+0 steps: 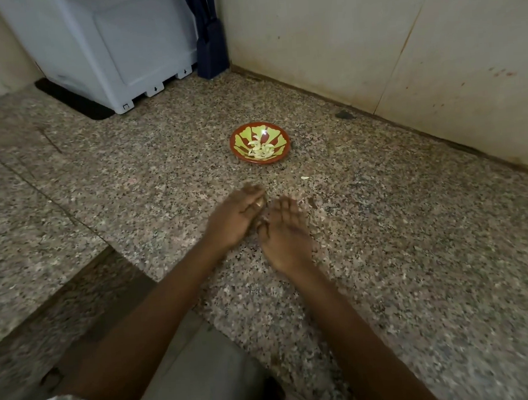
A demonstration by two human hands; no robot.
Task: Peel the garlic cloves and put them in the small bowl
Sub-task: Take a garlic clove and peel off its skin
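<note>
Though both are blurred, the left hand (236, 220) and right hand (285, 237) hover side by side, fingers loosely straight.

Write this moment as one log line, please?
left hand, right hand: flat over counter | small bowl: holds garlic cloves | one piece: outside bowl

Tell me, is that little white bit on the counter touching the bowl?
Apart. The head view shows bare counter between the white bit and the bowl.

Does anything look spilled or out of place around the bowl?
Yes. One small pale piece, clove or peel, lies on the granite surface outside the small bowl, while the garlic cloves sit inside it.
</note>
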